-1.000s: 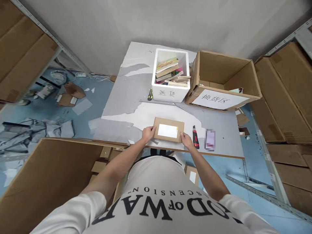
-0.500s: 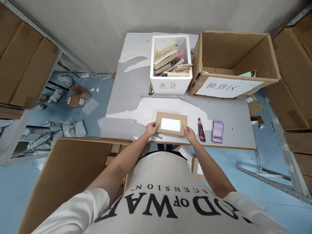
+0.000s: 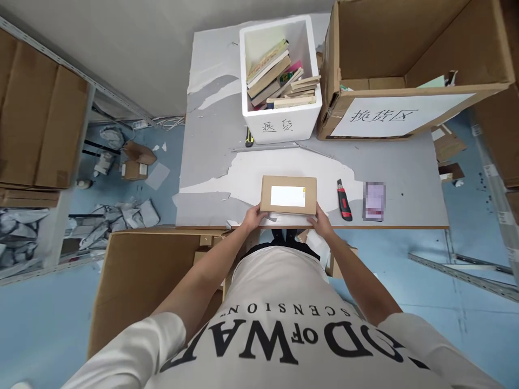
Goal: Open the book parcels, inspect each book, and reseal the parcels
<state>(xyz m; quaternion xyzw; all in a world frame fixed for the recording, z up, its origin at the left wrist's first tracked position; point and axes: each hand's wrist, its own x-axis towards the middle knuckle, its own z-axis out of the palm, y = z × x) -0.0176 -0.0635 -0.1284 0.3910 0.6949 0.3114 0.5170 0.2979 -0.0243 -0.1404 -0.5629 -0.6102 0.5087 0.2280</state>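
A small brown cardboard box (image 3: 288, 195) with a white label on its top face is held between both my hands, over the table's front edge. My left hand (image 3: 254, 217) grips its near left corner, with some fingers hidden beneath. At the near right corner my right hand (image 3: 322, 221) grips it, the thumb at its side and fingers partly underneath. To the right of the box lies a red and black utility knife (image 3: 344, 201). Beyond it is a phone-like purple rectangle (image 3: 373, 201), blurred out.
On the table (image 3: 413, 189), a white foam bin (image 3: 279, 127) holds several books. A large open carton (image 3: 377, 116) with a handwritten sign stands at back right. A yellow-black cutter (image 3: 248, 138) lies by the bin. Another big open carton (image 3: 150, 281) stands on the floor, left of me.
The box has tilted up a little, and both hands have slid to its near corners, fingers going under it. The camera view has shifted, bringing the carton and bin closer.
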